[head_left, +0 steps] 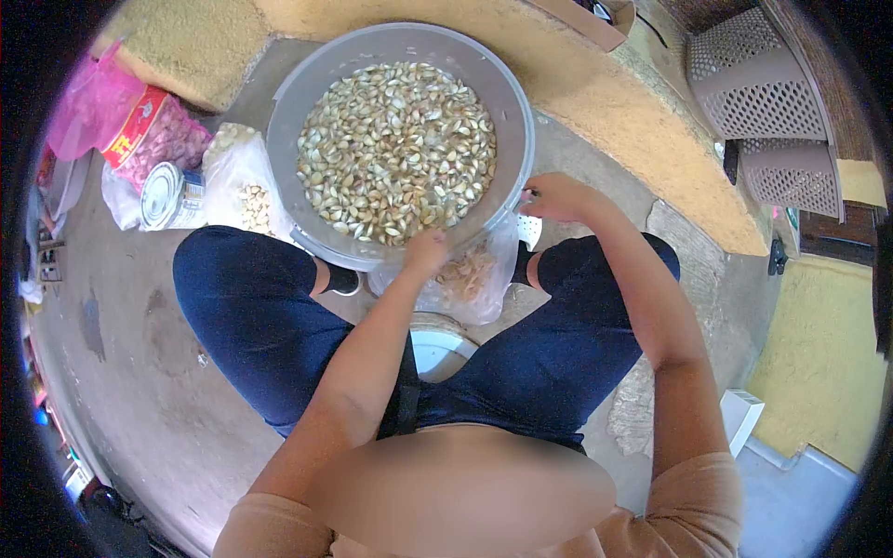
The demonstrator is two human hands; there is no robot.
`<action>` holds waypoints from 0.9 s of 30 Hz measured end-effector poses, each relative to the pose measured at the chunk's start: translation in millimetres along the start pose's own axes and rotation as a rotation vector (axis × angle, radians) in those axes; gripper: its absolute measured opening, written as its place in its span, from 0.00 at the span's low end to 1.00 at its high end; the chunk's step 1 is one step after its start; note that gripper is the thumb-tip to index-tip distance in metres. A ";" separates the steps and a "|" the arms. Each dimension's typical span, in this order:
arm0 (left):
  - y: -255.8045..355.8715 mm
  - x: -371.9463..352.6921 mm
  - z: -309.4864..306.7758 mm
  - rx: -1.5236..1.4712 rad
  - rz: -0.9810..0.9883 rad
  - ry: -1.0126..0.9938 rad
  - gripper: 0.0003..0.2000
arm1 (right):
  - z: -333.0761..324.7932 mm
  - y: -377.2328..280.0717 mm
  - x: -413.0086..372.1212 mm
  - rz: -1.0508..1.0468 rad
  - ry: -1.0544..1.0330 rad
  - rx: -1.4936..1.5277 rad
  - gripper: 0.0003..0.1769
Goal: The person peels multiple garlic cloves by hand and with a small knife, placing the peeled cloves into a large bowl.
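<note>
A large grey tub [400,37] holds many garlic cloves [395,149] in water. My left hand [428,253] is at the tub's near rim, its fingers curled in compactly; whatever they hold, if anything, is hidden. At the right side of the rim, my right hand [560,197] is closed with thumb and fingers pinched around something small and dark that I cannot make out. Just below the tub, between my feet, lies a clear plastic bag [474,284] with papery peels in it. A white perforated object [529,231] shows beneath my right hand.
Left of the tub stand a white bag [244,177] with pale cloves, a tin can [166,195] and a pink mesh bag [167,139] of bulbs. A yellow ledge [614,121] curves behind. Perforated baskets [767,107] are at upper right. I sit on a low white seat [439,353].
</note>
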State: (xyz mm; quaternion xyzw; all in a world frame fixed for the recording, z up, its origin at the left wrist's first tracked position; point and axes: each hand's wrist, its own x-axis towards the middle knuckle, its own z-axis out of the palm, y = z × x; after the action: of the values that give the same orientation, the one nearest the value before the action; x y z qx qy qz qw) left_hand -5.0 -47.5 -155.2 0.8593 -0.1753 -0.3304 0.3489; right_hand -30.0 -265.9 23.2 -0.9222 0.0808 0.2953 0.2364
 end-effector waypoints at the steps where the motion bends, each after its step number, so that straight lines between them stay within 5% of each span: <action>1: -20.4 10.3 1.9 0.056 -0.028 0.004 0.14 | -8.0 -3.6 -4.8 0.052 0.027 0.049 0.21; 9: -57.9 51.1 -32.4 0.587 -0.234 -0.233 0.14 | -34.6 3.3 0.7 0.087 0.113 0.097 0.21; 11: -76.7 62.4 -50.2 1.024 0.087 -0.411 0.13 | -29.5 21.7 13.9 -0.024 0.145 -0.001 0.20; 13: -117.0 91.9 -57.5 0.914 -0.072 -0.340 0.12 | -32.3 25.5 21.9 -0.067 0.153 -0.011 0.20; 15: -177.0 128.9 -51.2 0.375 -0.365 -0.031 0.12 | -44.9 8.5 20.5 -0.037 0.137 0.070 0.20; 18: -153.0 132.9 -63.3 -0.215 -0.591 0.280 0.13 | -54.7 1.0 23.0 -0.063 0.140 0.090 0.19; 20: -233.0 169.1 -52.9 -0.699 -0.775 0.208 0.28 | -58.5 -2.2 24.9 -0.067 0.134 0.115 0.19; 22: -185.6 150.6 -49.9 -0.869 -0.804 0.342 0.21 | -62.0 -5.6 26.6 -0.075 0.127 0.127 0.19; 24: -166.0 145.3 -51.8 -0.680 -0.933 0.323 0.21 | -64.9 -10.3 28.0 -0.090 0.116 0.129 0.19; 27: -133.4 140.6 -42.3 -0.702 -0.839 0.263 0.25 | -68.0 -13.4 29.0 -0.111 0.110 0.158 0.19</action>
State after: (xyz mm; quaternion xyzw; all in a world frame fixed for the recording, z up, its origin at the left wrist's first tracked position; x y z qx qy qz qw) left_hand 134.9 -9.2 -290.6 0.7217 0.3469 -0.3696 0.4714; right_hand 31.9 -287.3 60.0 -0.9185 0.0653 0.2236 0.3194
